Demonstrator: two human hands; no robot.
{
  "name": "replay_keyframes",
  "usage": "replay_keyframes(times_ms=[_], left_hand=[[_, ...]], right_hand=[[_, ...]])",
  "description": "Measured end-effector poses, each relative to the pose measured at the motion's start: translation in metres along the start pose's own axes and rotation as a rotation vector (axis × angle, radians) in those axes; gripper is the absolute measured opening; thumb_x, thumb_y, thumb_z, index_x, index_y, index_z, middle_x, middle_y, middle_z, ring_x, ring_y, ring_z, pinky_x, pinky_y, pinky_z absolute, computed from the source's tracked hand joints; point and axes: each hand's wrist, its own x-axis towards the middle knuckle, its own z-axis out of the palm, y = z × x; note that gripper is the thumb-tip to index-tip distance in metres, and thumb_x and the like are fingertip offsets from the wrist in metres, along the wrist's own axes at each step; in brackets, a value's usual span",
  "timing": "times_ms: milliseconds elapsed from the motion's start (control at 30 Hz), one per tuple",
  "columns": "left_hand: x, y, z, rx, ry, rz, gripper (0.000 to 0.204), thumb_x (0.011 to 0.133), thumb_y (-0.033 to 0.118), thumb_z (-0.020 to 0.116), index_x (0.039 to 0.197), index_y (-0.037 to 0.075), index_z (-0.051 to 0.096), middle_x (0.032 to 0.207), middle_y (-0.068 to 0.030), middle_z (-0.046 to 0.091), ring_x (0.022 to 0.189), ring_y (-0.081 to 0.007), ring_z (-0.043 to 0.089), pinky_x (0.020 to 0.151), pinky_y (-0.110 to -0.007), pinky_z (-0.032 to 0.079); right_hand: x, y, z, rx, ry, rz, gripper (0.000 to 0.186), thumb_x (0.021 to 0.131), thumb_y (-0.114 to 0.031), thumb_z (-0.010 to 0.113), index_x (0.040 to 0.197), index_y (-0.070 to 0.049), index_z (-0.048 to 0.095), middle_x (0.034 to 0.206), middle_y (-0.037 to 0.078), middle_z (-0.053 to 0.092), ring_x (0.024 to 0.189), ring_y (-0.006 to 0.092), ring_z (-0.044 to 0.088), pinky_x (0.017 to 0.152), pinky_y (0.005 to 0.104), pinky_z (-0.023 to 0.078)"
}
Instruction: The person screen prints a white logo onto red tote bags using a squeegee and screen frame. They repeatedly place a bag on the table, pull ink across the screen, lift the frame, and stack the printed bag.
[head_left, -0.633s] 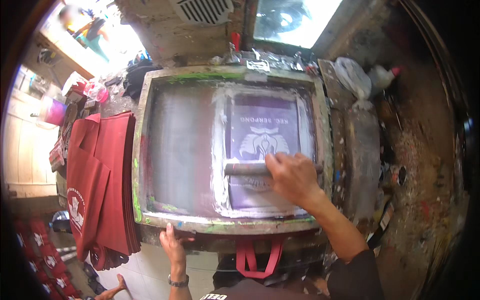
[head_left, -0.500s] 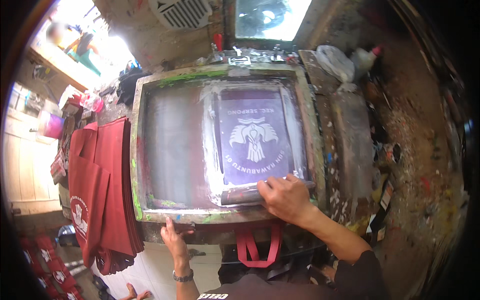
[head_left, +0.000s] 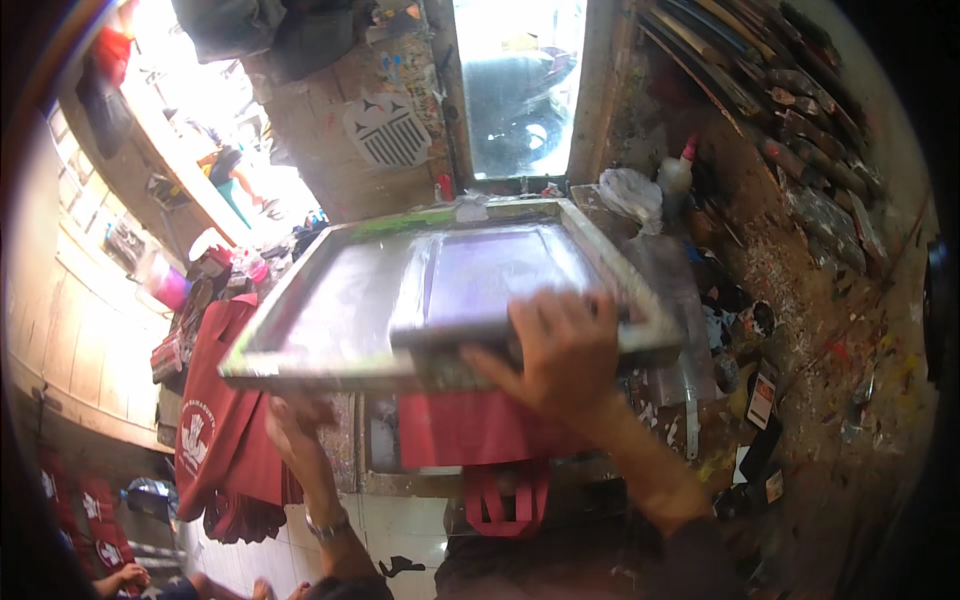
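A wooden-framed printing screen (head_left: 335, 360) with a purple-white mesh panel is tilted, its near edge raised. My right hand (head_left: 565, 345) is closed around a dark squeegee (head_left: 440, 335) at the near side of the mesh, the thumb at the frame's near edge. Under the raised edge lies a red bag (head_left: 465, 430), its handles (head_left: 508, 500) hanging toward me. My left hand (head_left: 292, 430) is just below the frame's near left corner, beside a stack of red bags (head_left: 230, 440) with a white print; its fingers are smeared by motion.
Hinges and a red-handled clamp (head_left: 445, 188) are at the frame's far edge. A clear plastic bag (head_left: 632, 198) and a pink-tipped bottle (head_left: 678, 170) stand at far right. Several squeegees (head_left: 800, 140) line the right wall. More red bags (head_left: 105, 540) and another person's hand (head_left: 130, 576) show at lower left.
The screen's near edge has risen, exposing the red bag below. My right hand and the squeegee have come up with it. My left hand has moved left and off the frame's edge.
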Motion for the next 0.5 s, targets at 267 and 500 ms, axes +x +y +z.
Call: replay_keyframes(times_ms=[267, 500], left_hand=[[0.125, -0.126, 0.126, 0.885, -0.365, 0.455, 0.054, 0.102, 0.029, 0.066, 0.149, 0.005, 0.055, 0.155, -0.0239, 0.054, 0.144, -0.0381, 0.051, 0.118, -0.052, 0.041], [0.065, -0.197, 0.078, 0.91, -0.412, 0.252, 0.038, 0.103, 0.021, 0.067, 0.137, 0.006, 0.066, 0.153, -0.019, 0.057, 0.136, -0.0378, 0.058, 0.112, -0.044, 0.047]], right_hand=[[0.163, 0.041, -0.031, 0.003, -0.166, 0.07, 0.068, 0.094, -0.067, 0.063, 0.109, -0.001, 0.074, 0.095, 0.019, 0.077, 0.096, 0.0358, 0.075, 0.091, 0.0513, 0.055], [0.228, 0.083, -0.013, 0.166, -0.174, 0.025, 0.079, 0.091, -0.074, 0.061, 0.11, 0.001, 0.077, 0.102, 0.025, 0.078, 0.099, 0.0422, 0.076, 0.091, 0.0501, 0.058]])
